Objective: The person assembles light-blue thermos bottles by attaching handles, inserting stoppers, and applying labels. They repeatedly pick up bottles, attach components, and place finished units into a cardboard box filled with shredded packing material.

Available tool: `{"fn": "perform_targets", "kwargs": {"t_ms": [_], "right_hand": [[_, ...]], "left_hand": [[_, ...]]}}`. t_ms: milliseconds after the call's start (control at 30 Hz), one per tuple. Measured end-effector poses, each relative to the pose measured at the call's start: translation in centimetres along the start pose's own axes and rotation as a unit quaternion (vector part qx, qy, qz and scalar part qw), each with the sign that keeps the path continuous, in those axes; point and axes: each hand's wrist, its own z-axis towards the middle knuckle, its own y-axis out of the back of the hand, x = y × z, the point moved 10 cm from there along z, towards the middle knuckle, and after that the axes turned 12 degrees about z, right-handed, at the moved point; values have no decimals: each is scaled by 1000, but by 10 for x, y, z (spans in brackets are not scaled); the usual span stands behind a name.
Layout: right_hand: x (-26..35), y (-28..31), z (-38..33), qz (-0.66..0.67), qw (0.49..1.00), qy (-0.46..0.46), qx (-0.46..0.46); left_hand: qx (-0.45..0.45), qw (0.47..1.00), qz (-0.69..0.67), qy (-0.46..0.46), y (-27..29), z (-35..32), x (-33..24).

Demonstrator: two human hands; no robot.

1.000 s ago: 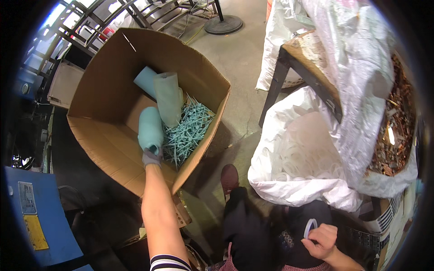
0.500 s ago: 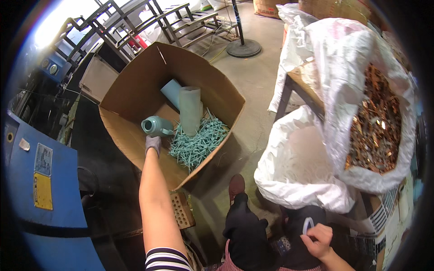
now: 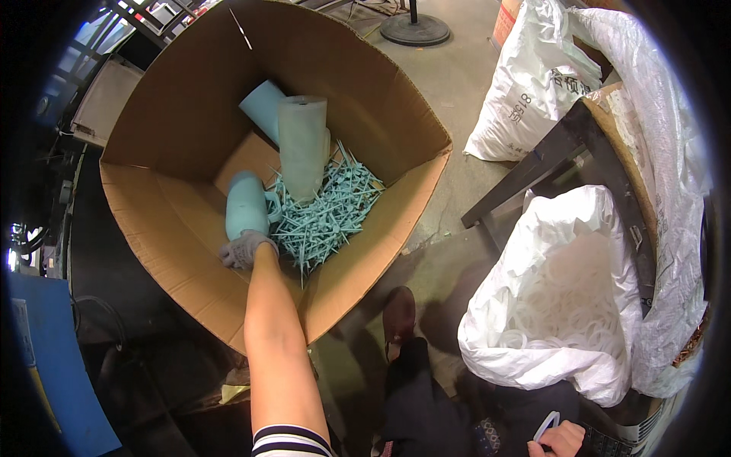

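Note:
My left hand (image 3: 242, 249), in a grey glove, reaches into a big open cardboard box (image 3: 160, 236). It lies against the lower end of a pale teal roll (image 3: 246, 204) that rests on the box floor; whether the fingers close on the roll is unclear. Beside the roll is a heap of teal plastic pins (image 3: 324, 217). A translucent roll (image 3: 302, 145) and another teal roll (image 3: 263, 107) lean at the back. My right hand (image 3: 562, 440), at the lower edge, pinches a small white ring (image 3: 545, 423).
An open white bag of white rings (image 3: 563, 305) stands right of my dark shoe (image 3: 400, 316). A dark table frame (image 3: 533, 175) and white sacks (image 3: 533, 84) stand at right. A blue panel (image 3: 46, 381) is at lower left and a round stand base (image 3: 415, 30) at the top.
My left hand has lowered the teal roll from upright at the box edge to lying on the box floor. The view has closed in on the box.

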Motion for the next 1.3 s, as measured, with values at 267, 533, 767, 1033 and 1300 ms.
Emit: {"fn": "perform_targets", "kwargs": {"t_ms": [267,533,767,1033,1300], "right_hand": [[0,10,-8,6,999,33,-30],[-23,12,-53,11,992,18,-123],[-7,24,-66,120,974,40,-186],[131,124,-71,229,928,212,-205],[284,151,-178,-131,816,558,-82]], "left_hand": [[260,960,-47,-93,-24,-7,-18],[137,914,-381,-39,155,-37,-24],[-132,637,-476,-592,517,-134,-1],[89,352,-354,-862,686,-412,292],[153,227,-217,-937,647,-509,372]]}}
